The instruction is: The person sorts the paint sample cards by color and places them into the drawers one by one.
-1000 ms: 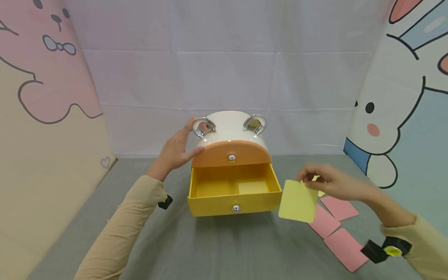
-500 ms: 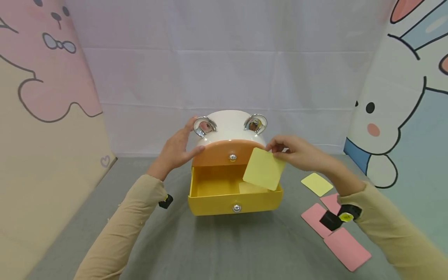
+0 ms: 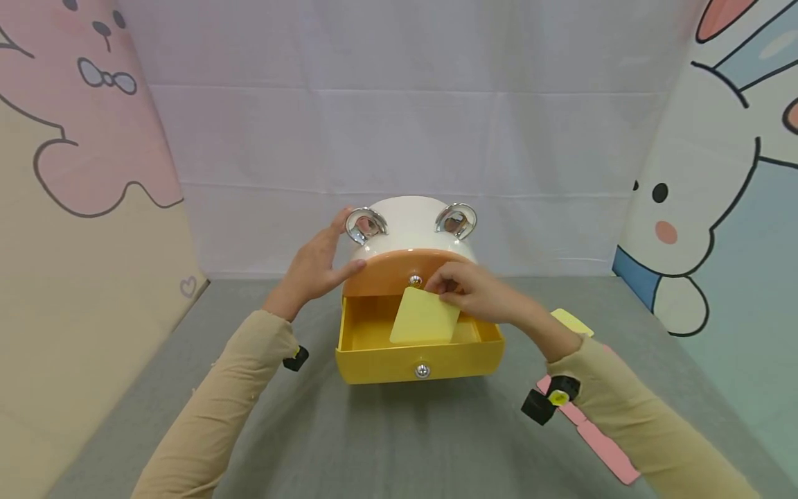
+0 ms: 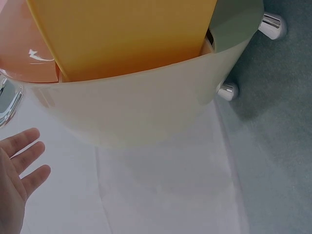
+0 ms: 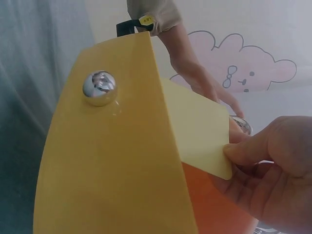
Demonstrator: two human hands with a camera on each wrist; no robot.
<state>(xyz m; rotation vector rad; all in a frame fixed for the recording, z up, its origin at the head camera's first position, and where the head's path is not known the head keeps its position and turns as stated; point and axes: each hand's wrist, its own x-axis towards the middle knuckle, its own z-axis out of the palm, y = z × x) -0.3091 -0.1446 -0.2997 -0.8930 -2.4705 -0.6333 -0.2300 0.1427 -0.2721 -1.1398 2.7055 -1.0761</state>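
Note:
A white storage box [image 3: 408, 220] with silver ears stands on the grey cloth. Its orange upper drawer [image 3: 389, 274] is closed, and the yellow lower drawer [image 3: 377, 367] is pulled out. My left hand [image 3: 314, 267] steadies the box's left side, thumb at the orange drawer's edge; fingers [image 4: 29, 158] look spread in the left wrist view. Between thumb and fingers, my right hand [image 3: 483, 291] pinches a yellow card [image 3: 426, 319] by its upper right corner. The card hangs tilted, its lower part inside the lower drawer. Another pale yellow card [image 3: 466, 331] lies in that drawer, partly hidden.
On the cloth at right lie a yellow card [image 3: 572, 321] and several pink cards [image 3: 607, 450], partly covered by the right sleeve [image 3: 630, 409]. Cartoon-printed panels flank both sides; a white cloth [image 3: 399, 125] hangs behind.
My right hand has carried the yellow card leftward from beside the drawer, over its right side, and down into it. My left hand has stayed on the box.

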